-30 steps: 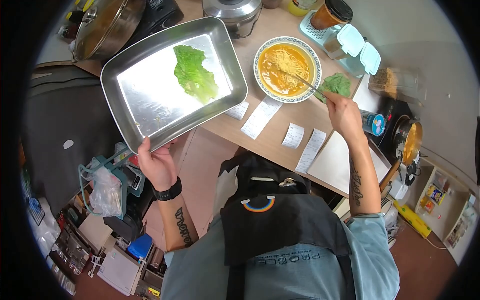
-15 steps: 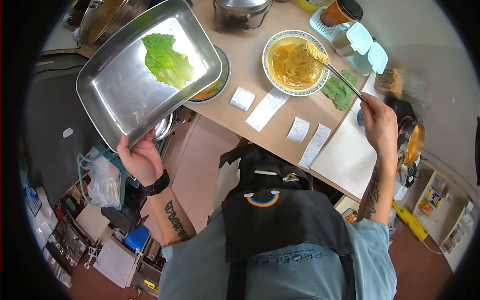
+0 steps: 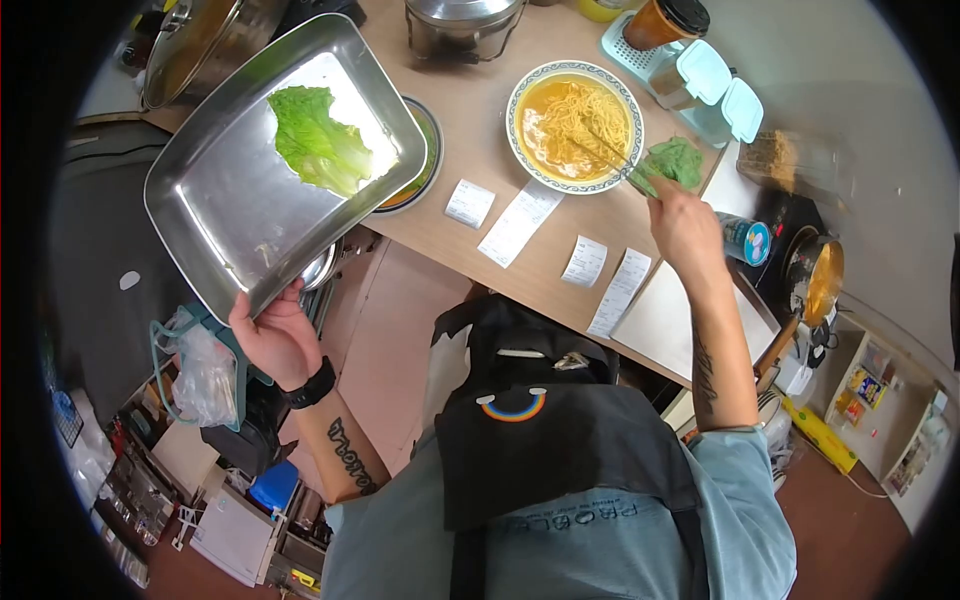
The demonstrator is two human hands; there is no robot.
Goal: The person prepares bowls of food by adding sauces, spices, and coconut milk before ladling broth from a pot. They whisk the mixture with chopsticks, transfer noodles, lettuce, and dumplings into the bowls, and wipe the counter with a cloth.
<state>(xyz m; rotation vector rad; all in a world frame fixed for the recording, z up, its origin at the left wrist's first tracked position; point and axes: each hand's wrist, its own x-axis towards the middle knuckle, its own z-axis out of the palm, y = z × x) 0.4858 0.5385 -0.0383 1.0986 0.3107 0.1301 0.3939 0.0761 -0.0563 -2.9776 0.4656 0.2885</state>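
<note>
Over counter (image 3: 490, 120), right hand (image 3: 685, 225) grips chopsticks (image 3: 600, 152) in noodles (image 3: 585, 120).

Single head camera looks steeply down, counter (image 3: 470, 120) near

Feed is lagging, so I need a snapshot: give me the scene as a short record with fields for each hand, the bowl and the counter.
left hand: grips a corner of the metal tray, held tilted
tray contents: one lettuce leaf
right hand: holds chopsticks, tips in the noodles
bowl: noodles in orange broth, standing on the counter
beside bowl: second lettuce leaf, on the counter
counter papers: receipt slips
</note>
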